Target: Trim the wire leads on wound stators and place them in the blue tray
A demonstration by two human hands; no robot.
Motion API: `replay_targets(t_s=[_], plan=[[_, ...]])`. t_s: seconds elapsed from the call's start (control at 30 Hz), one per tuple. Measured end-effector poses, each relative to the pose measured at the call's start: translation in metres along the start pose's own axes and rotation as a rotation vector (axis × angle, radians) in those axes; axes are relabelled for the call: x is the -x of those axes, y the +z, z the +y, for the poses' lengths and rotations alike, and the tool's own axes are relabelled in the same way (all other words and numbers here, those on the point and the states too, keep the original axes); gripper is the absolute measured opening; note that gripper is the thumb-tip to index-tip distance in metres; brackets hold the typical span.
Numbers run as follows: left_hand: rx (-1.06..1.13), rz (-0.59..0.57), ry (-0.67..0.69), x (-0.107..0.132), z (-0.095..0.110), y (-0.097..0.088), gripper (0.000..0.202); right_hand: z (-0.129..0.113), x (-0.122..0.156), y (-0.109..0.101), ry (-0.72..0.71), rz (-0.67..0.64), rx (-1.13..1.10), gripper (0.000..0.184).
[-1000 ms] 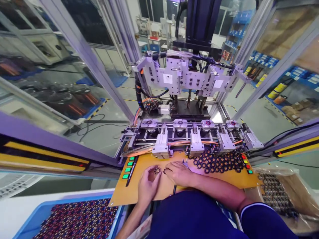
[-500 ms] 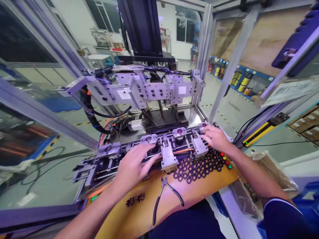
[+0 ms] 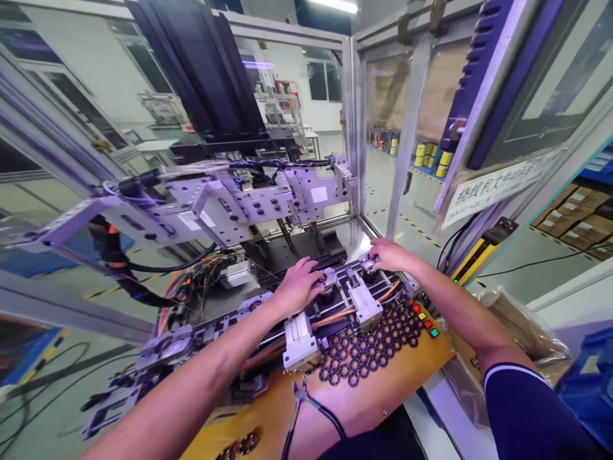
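My left hand point(image 3: 297, 289) reaches to a middle holder point(image 3: 329, 289) on the machine's fixture row. Its thumb and fingers close at a small toothed ring with red winding point(image 3: 325, 277) seated there. At the rightmost holder point(image 3: 370, 267), my right hand point(image 3: 389, 255) has its fingers and thumb around another small ring point(image 3: 368, 258), mostly hidden by the fingertips. Many dark toothed rings point(image 3: 364, 358) lie in rows on the orange-brown work surface point(image 3: 378, 396) below. Cutting pliers point(image 3: 301, 393) with dark handles lie there with handles spread, near several loose rings point(image 3: 249, 441).
Grey metal blocks point(image 3: 301, 345) stand up in front of the holders. Above hangs the machine's metal head plate point(image 3: 268, 203). Coloured buttons point(image 3: 424, 317) sit at the right, beside a plastic-lined box point(image 3: 507, 332). A yellow sensor bar point(image 3: 483, 252) rises behind my right arm.
My left hand has moved right, from the left-middle holder to the one with the red-wound ring. My right hand stays at the rightmost holder. The view has turned right and tilted.
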State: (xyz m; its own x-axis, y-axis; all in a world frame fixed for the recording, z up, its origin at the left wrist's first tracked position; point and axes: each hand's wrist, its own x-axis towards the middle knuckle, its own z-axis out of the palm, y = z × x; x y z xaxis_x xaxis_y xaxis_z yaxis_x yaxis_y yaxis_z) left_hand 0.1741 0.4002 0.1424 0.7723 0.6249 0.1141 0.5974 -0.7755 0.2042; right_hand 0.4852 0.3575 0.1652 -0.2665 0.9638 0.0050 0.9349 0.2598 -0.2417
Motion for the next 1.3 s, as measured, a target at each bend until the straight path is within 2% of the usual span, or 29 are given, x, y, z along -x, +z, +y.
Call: replay_targets(t_s=[0.13,0.23,0.33,0.4,0.5,0.57,0.63,0.7,0.77,0.83,0.9,1.0,1.1,1.17,1.3], plan=[[0.005,-0.104,-0.024,-0.005,0.001,0.0,0.029,0.0,-0.007,0.0,0.018,-0.063,-0.03,0.032],[0.037,-0.132,-0.032,-0.012,0.003,-0.006,0.031,-0.003,-0.012,-0.003,0.029,-0.083,-0.058,0.031],[0.081,-0.077,-0.038,-0.016,0.011,-0.022,0.025,-0.006,-0.016,-0.017,0.021,-0.063,-0.097,0.029],[0.128,0.0,-0.039,-0.007,0.021,-0.038,0.022,-0.013,-0.012,-0.031,-0.015,-0.022,-0.137,0.023],[0.221,0.137,-0.044,0.035,0.042,-0.064,0.028,-0.037,0.011,-0.045,-0.124,0.072,-0.221,0.01],[0.292,0.237,-0.059,0.084,0.053,-0.075,0.029,-0.062,0.037,-0.043,-0.211,0.125,-0.284,0.007],[0.371,0.393,-0.089,0.145,0.06,-0.073,0.023,-0.092,0.067,-0.026,-0.286,0.144,-0.347,0.009],[0.358,0.522,-0.213,0.21,0.064,-0.054,0.018,-0.124,0.093,0.005,-0.368,0.129,-0.415,0.009],[0.317,0.565,-0.34,0.271,0.066,-0.02,0.016,-0.156,0.111,0.05,-0.483,0.082,-0.475,0.01],[0.275,0.503,-0.386,0.319,0.066,0.022,0.018,-0.19,0.116,0.1,-0.579,0.014,-0.491,0.007],[0.229,0.449,-0.421,0.349,0.067,0.063,0.023,-0.225,0.11,0.148,-0.644,-0.037,-0.473,0.002],[0.202,0.41,-0.487,0.363,0.066,0.107,0.025,-0.269,0.093,0.199,-0.694,-0.059,-0.423,0.006],[0.158,0.437,-0.562,0.358,0.065,0.126,0.021,-0.289,0.088,0.216,-0.671,-0.008,-0.388,0.006],[0.125,0.471,-0.603,0.353,0.066,0.13,0.022,-0.284,0.097,0.214,-0.633,0.047,-0.376,0.011],[0.098,0.5,-0.61,0.34,0.065,0.136,0.05,-0.244,0.139,0.2,-0.508,0.154,-0.356,0.011]])
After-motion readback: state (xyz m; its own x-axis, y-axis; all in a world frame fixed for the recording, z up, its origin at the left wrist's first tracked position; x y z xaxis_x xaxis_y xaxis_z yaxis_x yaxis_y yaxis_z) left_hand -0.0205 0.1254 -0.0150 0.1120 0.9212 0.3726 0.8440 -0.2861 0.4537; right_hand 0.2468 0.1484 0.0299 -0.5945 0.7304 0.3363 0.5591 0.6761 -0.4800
